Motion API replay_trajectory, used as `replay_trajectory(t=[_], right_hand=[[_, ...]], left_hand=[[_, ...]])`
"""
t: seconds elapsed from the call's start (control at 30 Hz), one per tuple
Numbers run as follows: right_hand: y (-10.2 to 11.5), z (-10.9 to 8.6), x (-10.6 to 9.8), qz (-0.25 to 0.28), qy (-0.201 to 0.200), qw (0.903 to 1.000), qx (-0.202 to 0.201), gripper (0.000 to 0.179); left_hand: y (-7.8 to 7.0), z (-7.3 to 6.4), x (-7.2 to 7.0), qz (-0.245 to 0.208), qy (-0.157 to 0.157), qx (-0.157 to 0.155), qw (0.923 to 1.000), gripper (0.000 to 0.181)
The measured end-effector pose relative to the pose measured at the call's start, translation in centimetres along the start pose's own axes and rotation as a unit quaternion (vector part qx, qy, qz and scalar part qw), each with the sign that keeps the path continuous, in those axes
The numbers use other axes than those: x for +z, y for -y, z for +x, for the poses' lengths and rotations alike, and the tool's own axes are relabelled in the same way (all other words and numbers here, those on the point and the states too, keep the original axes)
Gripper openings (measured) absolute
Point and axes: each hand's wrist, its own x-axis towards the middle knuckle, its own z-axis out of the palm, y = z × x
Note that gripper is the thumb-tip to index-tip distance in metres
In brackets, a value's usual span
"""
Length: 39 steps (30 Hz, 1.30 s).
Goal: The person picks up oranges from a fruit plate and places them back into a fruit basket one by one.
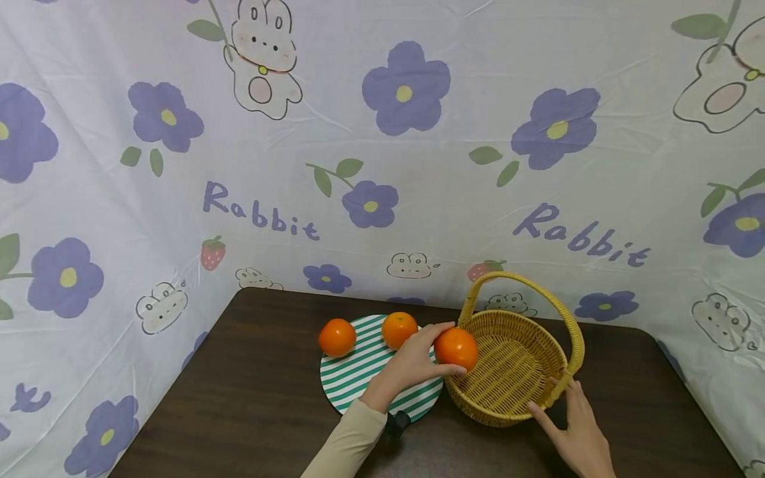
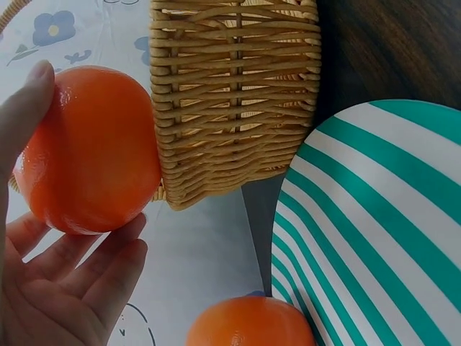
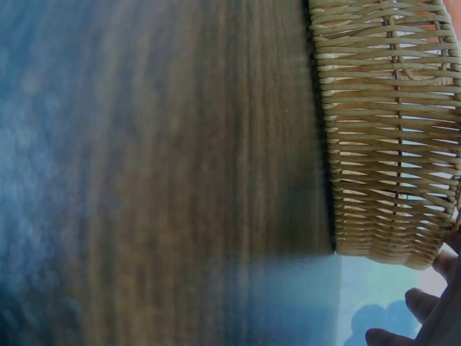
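My left hand (image 1: 412, 362) holds a smooth, glossy orange fruit (image 1: 456, 349) between thumb and fingers, at the left rim of a yellow wicker basket (image 1: 508, 372). In the left wrist view, the held fruit (image 2: 94, 151) overlaps the rim side of the wicker wall (image 2: 238, 94). My right hand (image 1: 576, 431) grips the basket at its right front, with the thumb at the rim and a finger round the base of the handle. Two more orange fruits, one (image 1: 337, 338) at the left edge and one (image 1: 400, 330) at the back, are by a green-and-white striped round mat (image 1: 352, 382).
The basket's arched handle (image 1: 538, 292) stands up over its opening, and its woven bottom is bare. Everything rests on a dark wooden table (image 1: 251, 398). A white cloth (image 1: 335, 119) printed with flowers and rabbits hangs behind the table.
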Motion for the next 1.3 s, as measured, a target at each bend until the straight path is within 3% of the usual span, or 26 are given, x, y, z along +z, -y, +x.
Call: replay_trajectory(t=[0.37,0.67,1.3], right_hand=[[0.0,-0.2,0.1,-0.002,0.007,1.0000,0.005,0.105],[0.1,-0.2,0.2,0.002,0.012,0.9999,0.007,0.107],[0.0,-0.2,-0.1,0.003,0.012,0.9999,0.006,0.107]], left_hand=[[0.1,0.5,0.2,0.029,0.008,-0.017,0.9994,0.088],[0.0,1.1,0.3,0.042,0.003,0.005,0.9991,0.086],[-0.2,2.8,1.7,0.077,0.009,0.008,0.9970,0.086]])
